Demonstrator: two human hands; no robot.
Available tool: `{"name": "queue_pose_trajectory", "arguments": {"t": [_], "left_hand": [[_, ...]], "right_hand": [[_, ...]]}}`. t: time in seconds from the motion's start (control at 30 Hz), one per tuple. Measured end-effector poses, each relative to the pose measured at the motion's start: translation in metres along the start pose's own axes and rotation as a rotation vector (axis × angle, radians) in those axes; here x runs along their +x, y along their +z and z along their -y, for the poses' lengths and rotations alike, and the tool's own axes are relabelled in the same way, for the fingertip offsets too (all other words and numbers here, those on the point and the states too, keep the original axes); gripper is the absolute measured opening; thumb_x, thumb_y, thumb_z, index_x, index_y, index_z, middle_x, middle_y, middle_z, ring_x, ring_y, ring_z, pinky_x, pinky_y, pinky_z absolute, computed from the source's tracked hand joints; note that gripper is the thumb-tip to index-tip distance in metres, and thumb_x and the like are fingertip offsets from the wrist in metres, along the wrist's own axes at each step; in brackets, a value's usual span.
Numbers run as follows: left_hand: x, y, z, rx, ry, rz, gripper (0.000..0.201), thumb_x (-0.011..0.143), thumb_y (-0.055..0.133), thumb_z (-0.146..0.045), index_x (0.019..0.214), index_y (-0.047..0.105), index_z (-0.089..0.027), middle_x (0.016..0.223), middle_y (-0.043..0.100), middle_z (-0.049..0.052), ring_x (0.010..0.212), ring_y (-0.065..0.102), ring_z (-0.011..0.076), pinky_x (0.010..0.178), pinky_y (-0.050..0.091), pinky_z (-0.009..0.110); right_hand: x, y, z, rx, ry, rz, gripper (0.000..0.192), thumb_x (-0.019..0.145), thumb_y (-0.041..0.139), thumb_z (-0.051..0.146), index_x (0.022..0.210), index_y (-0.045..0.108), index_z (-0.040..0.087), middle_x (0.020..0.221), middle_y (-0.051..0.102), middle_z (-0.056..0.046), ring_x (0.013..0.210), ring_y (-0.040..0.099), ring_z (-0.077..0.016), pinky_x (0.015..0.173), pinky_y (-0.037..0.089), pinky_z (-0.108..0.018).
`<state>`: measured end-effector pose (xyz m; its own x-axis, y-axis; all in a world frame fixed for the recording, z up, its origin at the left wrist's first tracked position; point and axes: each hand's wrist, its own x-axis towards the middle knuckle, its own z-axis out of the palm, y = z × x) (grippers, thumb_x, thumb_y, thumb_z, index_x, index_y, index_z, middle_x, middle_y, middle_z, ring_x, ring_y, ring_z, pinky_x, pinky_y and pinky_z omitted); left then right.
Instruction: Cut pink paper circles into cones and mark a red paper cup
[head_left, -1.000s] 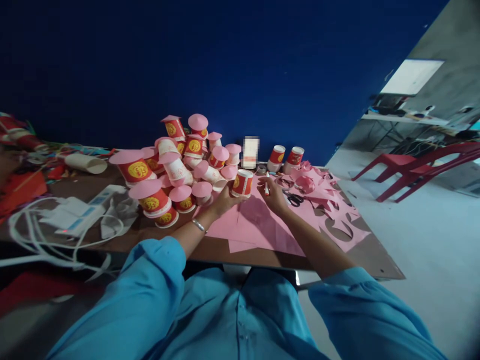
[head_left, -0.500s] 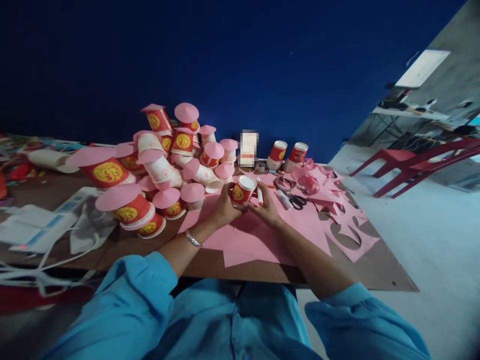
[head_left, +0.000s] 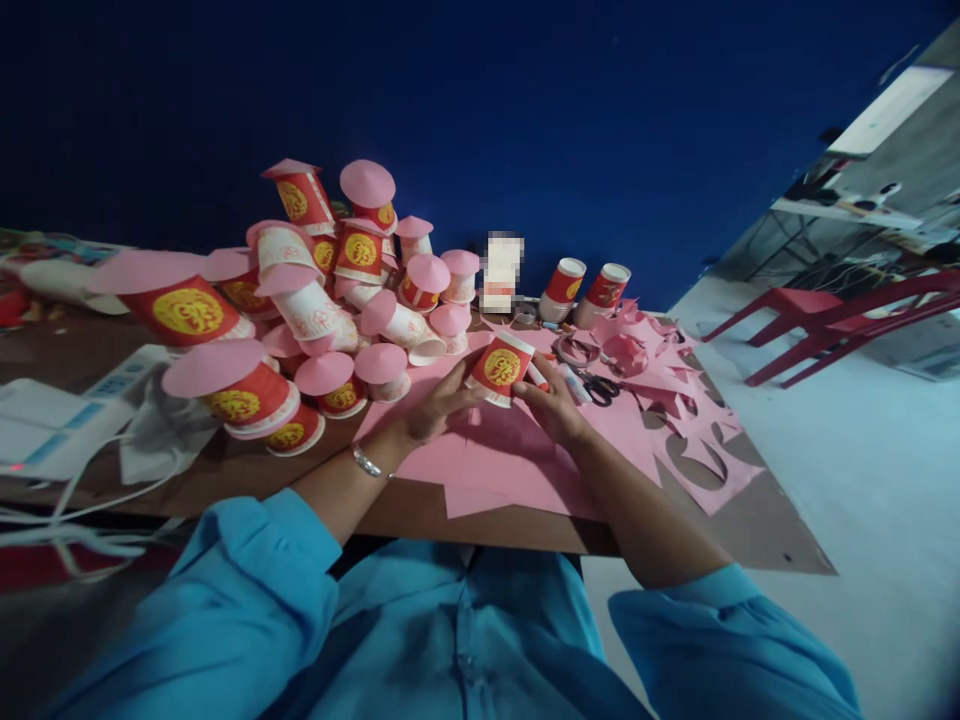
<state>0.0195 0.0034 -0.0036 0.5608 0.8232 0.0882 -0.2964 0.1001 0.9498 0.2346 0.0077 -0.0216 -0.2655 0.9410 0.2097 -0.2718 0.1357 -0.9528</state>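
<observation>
While the surface [head_left: 225,470] is crowded along its far edge by pink-capped cups [head_left: 315,290], pink paper [head_left: 517,460] is spread near its front edge; above it, a tilted red paper cup [head_left: 501,368] is gripped by the left hand [head_left: 435,405], and steadied by the right hand [head_left: 555,405], closed on a marker [head_left: 537,377].

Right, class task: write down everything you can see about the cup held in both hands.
The cup looks like paper: red wall, round yellow emblem, white rim. It is tilted, held just above the pink paper on the table. The left hand grips its left side, the right hand its right, where a white marker with a red tip lies against it. No pink lid covers it, unlike the piled cups to its left.
</observation>
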Motion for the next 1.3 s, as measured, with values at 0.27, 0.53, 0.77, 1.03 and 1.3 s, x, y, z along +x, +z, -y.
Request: {"name": "queue_pose_trajectory", "arguments": {"t": [0.27,0.53,0.77,1.03,1.3], "left_hand": [[0.003,-0.003,0.003,0.002,-0.106,-0.060,0.069,0.090,0.075,-0.042,0.154,0.051,-0.028,0.136,0.069,0.013,0.105,0.072,0.0255,0.068,0.057,0.027],[0.012,-0.005,0.021,0.703,0.399,-0.351,0.093,0.073,0.095,-0.042,0.149,0.045,-0.024,0.154,0.057,0.018,0.140,0.059,0.0348,0.114,0.053,0.051],[0.012,-0.008,0.038,1.062,0.532,-0.370,0.117,0.063,0.102,-0.039,0.157,0.034,-0.027,0.155,0.051,0.021,0.148,0.050,0.0406,0.118,0.049,0.060],[0.006,-0.002,0.021,0.404,0.174,-0.159,0.089,0.087,0.080,-0.056,0.160,0.037,-0.030,0.160,0.051,0.017,0.142,0.057,0.0346,0.106,0.057,0.046],[0.007,0.005,0.006,-0.261,-0.170,0.008,0.062,0.092,0.073,-0.056,0.143,0.064,-0.023,0.130,0.075,0.013,0.116,0.071,0.0320,0.095,0.059,0.044]], "right_hand": [[0.000,-0.002,0.000,-0.277,-0.117,-0.058,0.063,0.086,0.084,0.056,0.141,0.063,0.033,0.151,0.062,-0.007,0.144,0.056,-0.0334,0.120,0.050,-0.054],[0.001,-0.002,-0.005,-0.239,-0.077,-0.170,0.078,0.086,0.081,0.062,0.153,0.052,0.034,0.134,0.072,-0.009,0.126,0.070,-0.0320,0.113,0.057,-0.058],[-0.001,0.004,-0.004,-0.145,-0.012,-0.170,0.089,0.073,0.094,0.056,0.150,0.055,0.035,0.133,0.071,-0.007,0.121,0.070,-0.0306,0.106,0.061,-0.052],[0.001,-0.001,-0.003,-0.031,0.007,-0.177,0.074,0.076,0.091,0.051,0.141,0.062,0.033,0.134,0.071,-0.005,0.128,0.066,-0.0302,0.114,0.054,-0.051],[-0.001,-0.002,0.004,-0.115,-0.049,-0.110,0.076,0.077,0.087,0.058,0.144,0.060,0.034,0.144,0.067,-0.006,0.135,0.062,-0.0324,0.113,0.055,-0.052]]}}
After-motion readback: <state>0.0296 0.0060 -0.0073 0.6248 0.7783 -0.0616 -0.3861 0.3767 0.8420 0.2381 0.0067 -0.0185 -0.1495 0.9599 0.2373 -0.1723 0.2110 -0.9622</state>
